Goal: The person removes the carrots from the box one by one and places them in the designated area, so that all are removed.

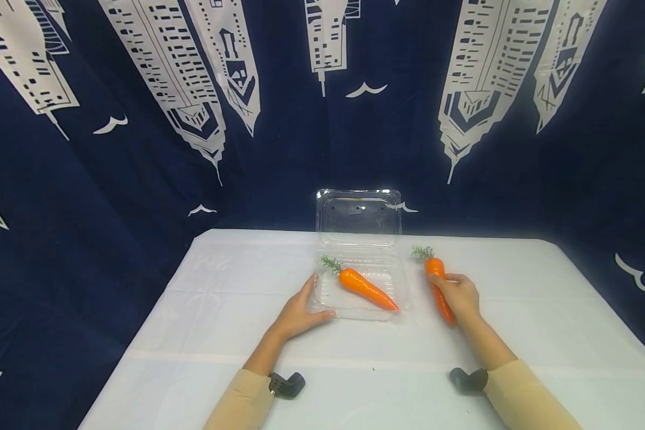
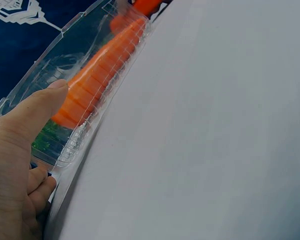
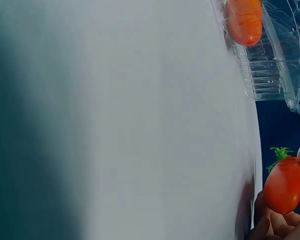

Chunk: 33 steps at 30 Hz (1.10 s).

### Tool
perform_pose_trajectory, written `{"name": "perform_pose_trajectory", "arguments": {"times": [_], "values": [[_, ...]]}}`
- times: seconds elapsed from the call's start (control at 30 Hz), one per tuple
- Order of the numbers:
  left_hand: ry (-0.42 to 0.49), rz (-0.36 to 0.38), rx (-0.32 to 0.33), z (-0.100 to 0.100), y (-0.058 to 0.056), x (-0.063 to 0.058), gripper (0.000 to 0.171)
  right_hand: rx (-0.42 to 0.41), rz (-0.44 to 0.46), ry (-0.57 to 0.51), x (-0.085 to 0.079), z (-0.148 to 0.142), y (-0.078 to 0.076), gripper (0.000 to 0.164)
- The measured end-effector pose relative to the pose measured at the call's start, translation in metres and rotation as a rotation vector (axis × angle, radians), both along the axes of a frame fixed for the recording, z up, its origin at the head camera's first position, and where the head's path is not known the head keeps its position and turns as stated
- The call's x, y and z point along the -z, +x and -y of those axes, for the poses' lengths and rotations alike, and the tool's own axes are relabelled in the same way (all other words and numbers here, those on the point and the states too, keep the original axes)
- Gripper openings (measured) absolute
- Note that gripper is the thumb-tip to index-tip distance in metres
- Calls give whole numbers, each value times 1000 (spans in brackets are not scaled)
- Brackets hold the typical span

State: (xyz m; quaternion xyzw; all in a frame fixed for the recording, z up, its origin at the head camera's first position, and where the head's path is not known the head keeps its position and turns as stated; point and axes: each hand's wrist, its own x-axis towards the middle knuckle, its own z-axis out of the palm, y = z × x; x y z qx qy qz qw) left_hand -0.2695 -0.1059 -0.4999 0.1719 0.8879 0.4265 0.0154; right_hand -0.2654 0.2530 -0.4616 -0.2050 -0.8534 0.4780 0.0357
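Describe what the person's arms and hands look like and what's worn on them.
The left sleeve and right sleeve are plain tan, ending short of the wrists. By each cuff sits a dark, bent, rounded device: the left device and right device, with no cables showing. The left hand and right hand wear no gloves.
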Motion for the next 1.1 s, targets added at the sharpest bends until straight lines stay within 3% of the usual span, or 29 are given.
{"name": "perform_pose_trajectory", "arguments": {"times": [0.37,0.77,1.1], "values": [[1,-3,4,0,0,0,106,-53,56,53,1,2,1,73],[2,-10,7,0,0,1,105,-105,30,168,1,3,3,69],[0,-2,8,0,0,0,106,-121,30,184,2,1,4,67]]}}
